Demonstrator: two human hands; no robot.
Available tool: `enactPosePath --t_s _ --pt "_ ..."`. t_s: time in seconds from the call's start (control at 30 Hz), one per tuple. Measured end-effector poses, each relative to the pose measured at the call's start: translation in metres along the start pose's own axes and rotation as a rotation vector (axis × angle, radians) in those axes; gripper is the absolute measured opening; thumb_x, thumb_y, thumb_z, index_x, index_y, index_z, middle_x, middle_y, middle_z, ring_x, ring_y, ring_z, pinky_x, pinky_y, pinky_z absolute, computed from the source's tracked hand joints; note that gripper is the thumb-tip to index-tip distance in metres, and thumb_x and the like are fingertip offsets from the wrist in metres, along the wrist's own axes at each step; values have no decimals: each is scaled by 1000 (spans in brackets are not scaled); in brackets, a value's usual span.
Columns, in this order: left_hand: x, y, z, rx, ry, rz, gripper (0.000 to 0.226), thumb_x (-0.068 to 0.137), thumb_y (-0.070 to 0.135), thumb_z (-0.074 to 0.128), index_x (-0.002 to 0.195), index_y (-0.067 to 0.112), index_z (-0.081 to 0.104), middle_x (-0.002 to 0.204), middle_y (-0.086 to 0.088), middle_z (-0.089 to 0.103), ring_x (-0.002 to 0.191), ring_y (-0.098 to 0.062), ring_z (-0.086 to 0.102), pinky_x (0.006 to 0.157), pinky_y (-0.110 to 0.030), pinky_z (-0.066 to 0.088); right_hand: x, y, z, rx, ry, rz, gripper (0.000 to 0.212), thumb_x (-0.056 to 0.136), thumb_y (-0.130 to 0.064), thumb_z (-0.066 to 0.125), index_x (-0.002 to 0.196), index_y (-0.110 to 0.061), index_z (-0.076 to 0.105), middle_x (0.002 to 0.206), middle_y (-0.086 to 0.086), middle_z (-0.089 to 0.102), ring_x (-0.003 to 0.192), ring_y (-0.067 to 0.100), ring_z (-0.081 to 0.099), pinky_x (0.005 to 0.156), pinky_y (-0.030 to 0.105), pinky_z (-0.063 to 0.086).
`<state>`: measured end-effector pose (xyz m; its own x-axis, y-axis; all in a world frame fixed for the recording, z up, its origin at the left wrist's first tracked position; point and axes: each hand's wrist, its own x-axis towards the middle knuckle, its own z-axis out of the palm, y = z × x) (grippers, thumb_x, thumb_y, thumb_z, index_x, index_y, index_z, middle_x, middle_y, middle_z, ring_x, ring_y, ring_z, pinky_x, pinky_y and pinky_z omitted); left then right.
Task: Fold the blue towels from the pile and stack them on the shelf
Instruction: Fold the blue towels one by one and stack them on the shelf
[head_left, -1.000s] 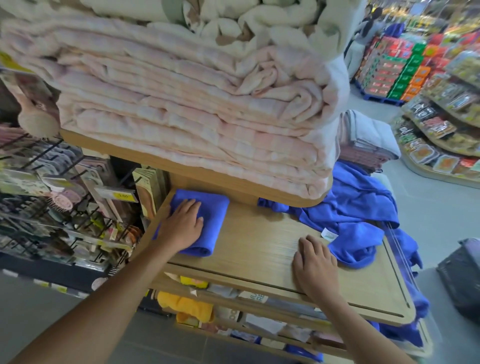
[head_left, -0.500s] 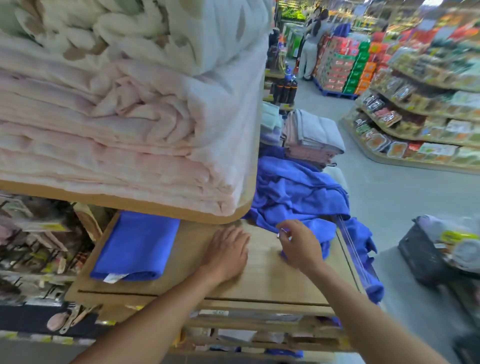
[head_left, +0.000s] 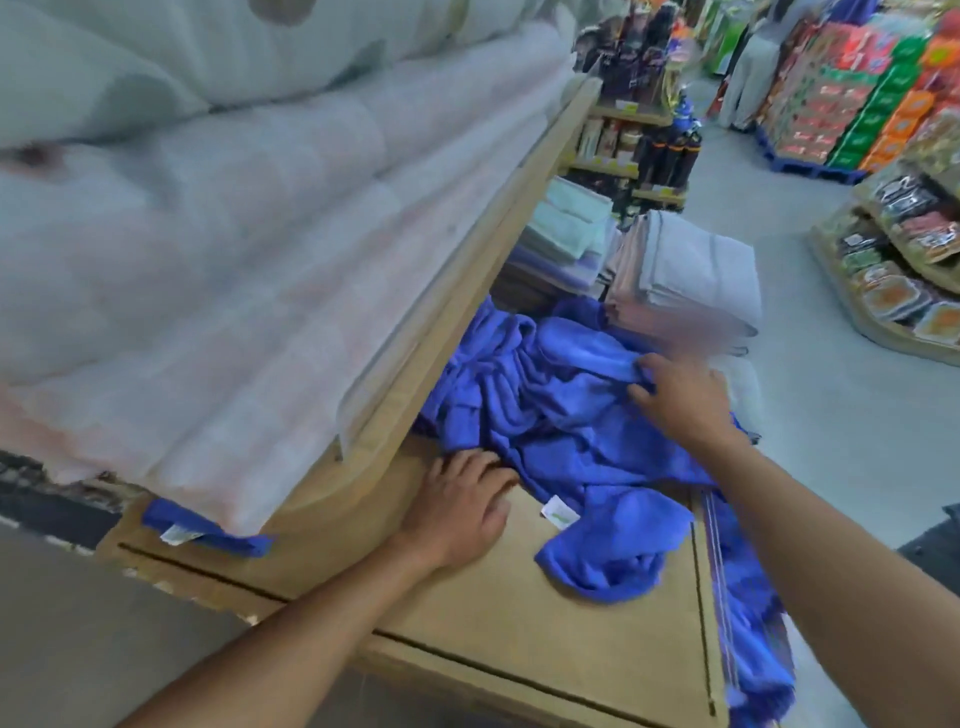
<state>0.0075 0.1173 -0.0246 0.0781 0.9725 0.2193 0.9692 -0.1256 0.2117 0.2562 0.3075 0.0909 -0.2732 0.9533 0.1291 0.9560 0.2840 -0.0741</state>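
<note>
Blue and crumpled, the towel pile (head_left: 561, 415) covers the far right part of the shelf (head_left: 519, 623) and hangs over its right edge. Your right hand (head_left: 680, 400) grips a fold at the pile's far side, fingers curled into the cloth. Your left hand (head_left: 460, 512) lies flat and open on the bare wood, fingertips touching the pile's left edge. One folded towel (head_left: 208, 530) sits at the shelf's near left corner, partly under overhanging pink blankets (head_left: 234, 312).

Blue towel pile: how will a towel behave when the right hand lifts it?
Probably floppy: the blue towel pile lies in soft creases and drapes over the shelf edge. Likely to drag neighbours along, since the towels are tangled where the right hand grips a fold.
</note>
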Motion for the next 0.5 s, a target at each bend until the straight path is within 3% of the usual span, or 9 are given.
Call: enactPosePath --t_s 0.1,0.2,0.27,0.4,0.5 --pt "1 1 -2 -25 10 -16 40 92 48 48 130 37 58 137 11 52 129 -15 46 101 -41 39 15 21 -13 65 -43 -18 30 92 -39 62 120 -31 69 122 7 69 109 34 67 86 45 55" --pt "0 2 -6 -70 -30 -42 42 90 50 49 130 39 59 137 14 50 131 -11 43 103 -40 38 11 47 -21 -29 -82 21 29 87 -32 59 115 -31 69 120 4 71 107 32 67 81 40 54" --pt "-1 2 -7 -102 -25 -43 41 88 49 51 127 39 60 136 16 51 130 -9 44 103 -38 39 2 61 -25 -52 -69 56 19 90 -32 55 100 -25 69 112 7 72 101 33 67 75 38 51" --pt "-3 1 -14 -212 -26 -40 36 88 41 55 122 36 66 134 16 53 130 -5 43 108 -33 35 -25 50 -62 23 111 -19 25 101 -35 49 84 -17 57 92 18 71 84 42 66 66 41 47" --pt "-11 6 -23 -411 -11 -79 23 91 30 60 109 30 74 123 17 58 119 2 47 101 -18 34 -62 9 -103 117 216 -143 26 102 -35 51 81 -20 48 82 18 68 77 43 63 61 43 44"
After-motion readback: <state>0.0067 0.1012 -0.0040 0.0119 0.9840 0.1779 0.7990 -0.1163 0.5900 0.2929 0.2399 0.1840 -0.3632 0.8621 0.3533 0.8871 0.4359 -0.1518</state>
